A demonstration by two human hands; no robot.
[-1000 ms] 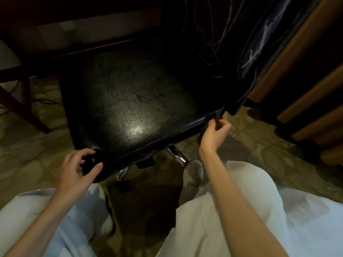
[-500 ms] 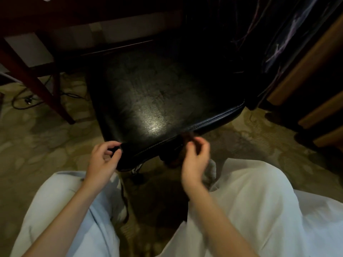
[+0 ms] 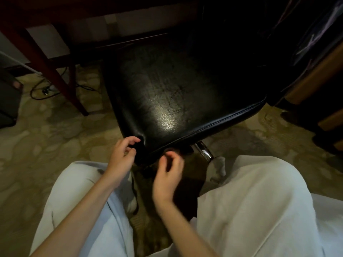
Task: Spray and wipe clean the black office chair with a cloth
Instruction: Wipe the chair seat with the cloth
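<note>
Facing chair [image 3: 176,93], seat filling centre toward 12 o'clock, left hand [image 3: 121,156] curled round its 7 o'clock corner, right hand [image 3: 168,173] blurred at 6 o'clock under the front edge, half-curled, hold unclear

A patterned beige carpet [image 3: 55,138] covered the floor. A reddish wooden leg [image 3: 61,78] slanted down onto it at the left, with a black cable [image 3: 37,93] looped just beside it. Tan wooden panels [image 3: 315,75] stood at the right.
</note>
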